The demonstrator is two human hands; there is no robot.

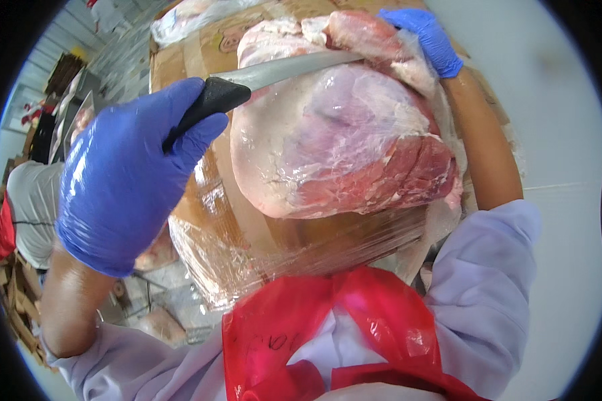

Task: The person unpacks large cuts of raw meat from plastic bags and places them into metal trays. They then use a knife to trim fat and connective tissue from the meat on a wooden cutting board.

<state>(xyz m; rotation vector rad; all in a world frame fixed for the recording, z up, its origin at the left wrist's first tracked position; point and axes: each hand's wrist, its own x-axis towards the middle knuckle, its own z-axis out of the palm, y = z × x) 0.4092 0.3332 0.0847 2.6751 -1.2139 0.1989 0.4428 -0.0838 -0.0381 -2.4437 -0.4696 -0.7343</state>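
Cardboard (pixel 197 63) underneath; knife (pixel 281 71) gripped by left hand (pixel 124 177); likely heavy, slippery meat (pixel 334 147) best braced beside right hand (pixel 427 39) (grip unclear).

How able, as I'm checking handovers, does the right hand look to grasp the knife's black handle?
Probably not: the left hand grips the handle, and the right hand is at the far edge of the meat.

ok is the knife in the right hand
No, the left hand holds the knife, while the right hand is at the far edge of the meat.
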